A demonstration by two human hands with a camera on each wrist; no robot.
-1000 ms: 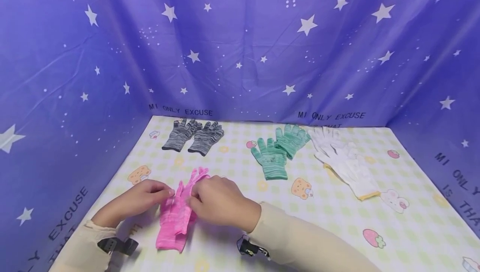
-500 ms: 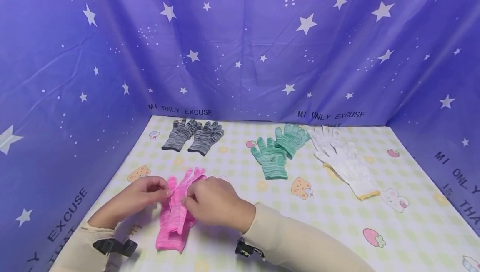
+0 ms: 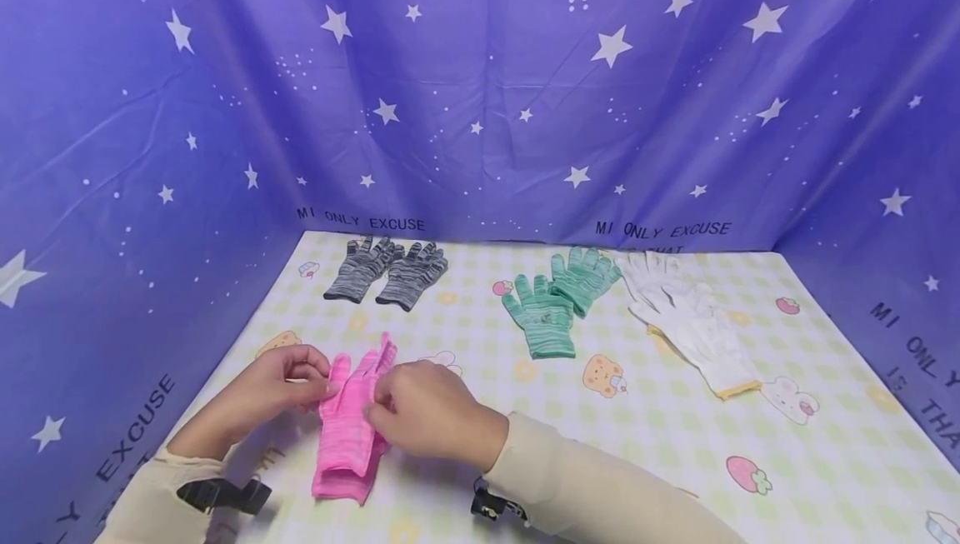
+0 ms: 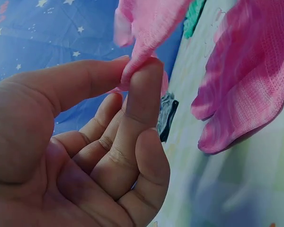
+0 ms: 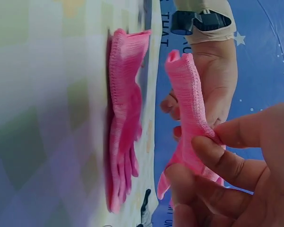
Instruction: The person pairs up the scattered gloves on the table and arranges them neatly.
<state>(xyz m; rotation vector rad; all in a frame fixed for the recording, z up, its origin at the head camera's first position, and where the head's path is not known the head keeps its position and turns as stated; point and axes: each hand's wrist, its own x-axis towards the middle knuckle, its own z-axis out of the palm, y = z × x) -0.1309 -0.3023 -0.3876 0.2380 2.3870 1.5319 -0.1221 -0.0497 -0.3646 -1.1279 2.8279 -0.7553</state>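
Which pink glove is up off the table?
The top glove: the left hand and right hand pinch it up, while the bottom glove lies underneath on the table.

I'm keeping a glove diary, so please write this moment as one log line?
left hand: pinches raised pink glove; right hand: pinches same glove; second pink glove: on tablecloth beneath

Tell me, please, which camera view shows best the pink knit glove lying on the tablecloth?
The right wrist view: it shows the lower pink knit glove side-on, uncovered, from cuff to fingers. In the head view, the held pink glove hides most of it, leaving mainly the cuff. The left wrist view shows only a cropped part.
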